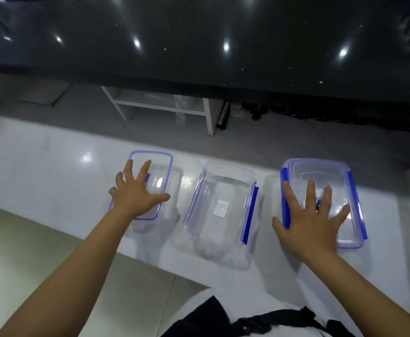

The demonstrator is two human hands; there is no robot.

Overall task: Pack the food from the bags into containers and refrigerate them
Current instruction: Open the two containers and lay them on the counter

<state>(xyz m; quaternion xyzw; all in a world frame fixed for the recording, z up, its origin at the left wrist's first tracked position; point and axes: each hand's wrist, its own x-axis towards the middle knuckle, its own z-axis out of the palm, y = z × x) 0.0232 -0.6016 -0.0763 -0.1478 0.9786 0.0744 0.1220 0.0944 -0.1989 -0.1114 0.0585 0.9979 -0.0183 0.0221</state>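
Note:
Three clear plastic containers with blue trim stand in a row on a white counter [53,166]. My left hand [135,190] lies flat, fingers spread, on the lid of the left container [160,166]. The middle container [221,207] has no lid on it and looks empty; blue clips show along its right side. My right hand [313,215] rests flat with fingers apart on the lid of the right container [320,171], which has blue clips on both long sides. No food and no bags are in view.
A dark glossy counter [199,45] runs across the back. Behind the white counter, lower down, stands a white shelf frame [162,105], with dark jars [257,113] to its right. Beige floor tiles [28,251] lie at the left.

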